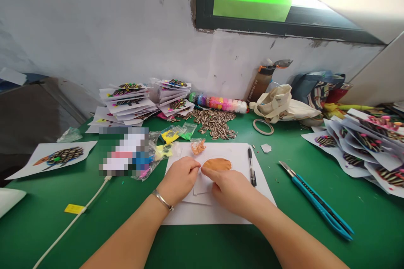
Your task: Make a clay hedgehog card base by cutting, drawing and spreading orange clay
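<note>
A flat, oval piece of orange modelling clay (217,164) lies on white paper (233,214) in front of me. My left hand (179,180) is closed, thumb and index finger pinched together right by the clay's left end; what sits between the fingertips is hidden. From the other side, my right hand (233,189) reaches in with its index finger stretched out, the tip touching the clay's left edge. Its other fingers are curled underneath and partly hidden. Just behind the clay is a small bag of orange clay (198,146). A black pen (251,166) lies along the paper's right side.
A blue utility knife (317,199) with its blade out lies at right, near a tape roll (263,127). Striped seeds (214,122) are heaped behind. Stacked seed pictures (126,103) stand at back left, others (362,145) at right. A white cable (75,218) crosses the left.
</note>
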The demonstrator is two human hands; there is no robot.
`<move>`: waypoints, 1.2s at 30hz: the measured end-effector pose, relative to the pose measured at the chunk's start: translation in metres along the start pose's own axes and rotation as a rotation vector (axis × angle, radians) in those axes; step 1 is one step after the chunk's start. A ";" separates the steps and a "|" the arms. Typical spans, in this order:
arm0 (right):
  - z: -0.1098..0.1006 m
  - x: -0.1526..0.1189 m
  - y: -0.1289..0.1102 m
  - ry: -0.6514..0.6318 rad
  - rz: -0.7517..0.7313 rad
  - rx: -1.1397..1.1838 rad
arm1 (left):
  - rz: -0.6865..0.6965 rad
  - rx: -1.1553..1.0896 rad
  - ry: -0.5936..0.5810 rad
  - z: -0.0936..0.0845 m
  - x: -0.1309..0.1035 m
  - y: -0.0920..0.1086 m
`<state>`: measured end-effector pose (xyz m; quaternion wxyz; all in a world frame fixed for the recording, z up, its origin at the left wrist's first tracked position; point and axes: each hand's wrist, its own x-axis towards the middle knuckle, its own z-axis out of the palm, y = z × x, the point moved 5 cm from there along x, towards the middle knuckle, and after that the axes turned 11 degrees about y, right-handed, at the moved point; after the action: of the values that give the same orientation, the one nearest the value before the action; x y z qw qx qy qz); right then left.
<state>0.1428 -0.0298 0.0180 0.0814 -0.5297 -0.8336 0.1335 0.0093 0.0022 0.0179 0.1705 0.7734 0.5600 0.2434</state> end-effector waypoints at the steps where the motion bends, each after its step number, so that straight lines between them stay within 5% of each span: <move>1: 0.000 0.001 0.000 -0.003 0.007 -0.005 | 0.000 -0.002 0.000 0.000 0.000 0.000; 24: -0.004 0.015 -0.008 0.032 0.069 -0.181 | 0.007 -0.009 -0.012 0.003 0.000 -0.002; 31: -0.007 0.009 -0.002 0.082 0.015 -0.055 | -0.003 -0.001 -0.014 0.002 0.000 -0.002; 36: -0.001 0.007 -0.005 -0.008 0.032 -0.109 | -0.003 0.000 -0.006 0.002 0.000 -0.002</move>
<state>0.1358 -0.0249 0.0201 0.0470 -0.5462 -0.8314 0.0912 0.0087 0.0027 0.0147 0.1724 0.7731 0.5609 0.2408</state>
